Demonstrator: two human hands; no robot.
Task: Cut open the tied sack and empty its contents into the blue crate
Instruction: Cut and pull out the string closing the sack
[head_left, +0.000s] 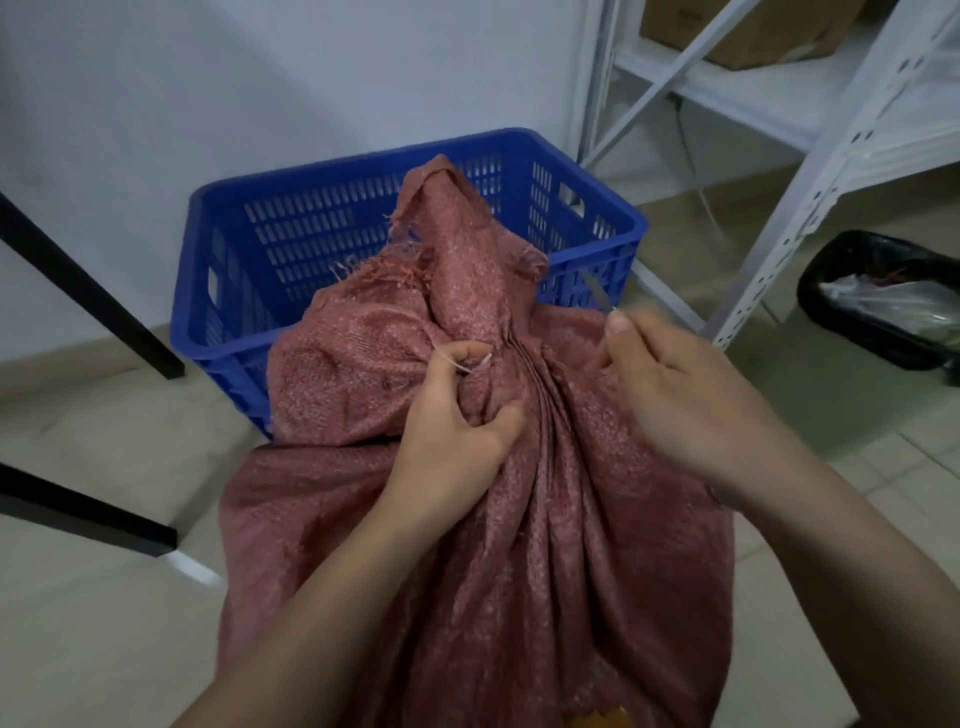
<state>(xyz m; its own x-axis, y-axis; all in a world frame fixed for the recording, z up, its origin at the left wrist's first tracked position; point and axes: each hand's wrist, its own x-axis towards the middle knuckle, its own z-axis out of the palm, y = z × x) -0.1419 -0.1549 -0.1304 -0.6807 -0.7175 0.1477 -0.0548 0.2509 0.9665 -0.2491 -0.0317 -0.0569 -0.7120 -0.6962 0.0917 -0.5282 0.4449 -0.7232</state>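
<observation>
One reddish woven sack (519, 493) stands before me, gathered at one neck, with one pale tie (464, 365) around it. Two hands work at it, both mine: my left hand (457, 415) and my right hand (685, 395). One thin blade (597, 293) shows at my right fingertips, blurred. One blue crate (260, 244) sits beyond the sack. Two black table legs (88, 296) cross the left edge. One white metal shelving unit (831, 130) rises at the right, carrying one cardboard box (753, 31). One black bin (883, 296) with one liner stands on the floor beside it.
</observation>
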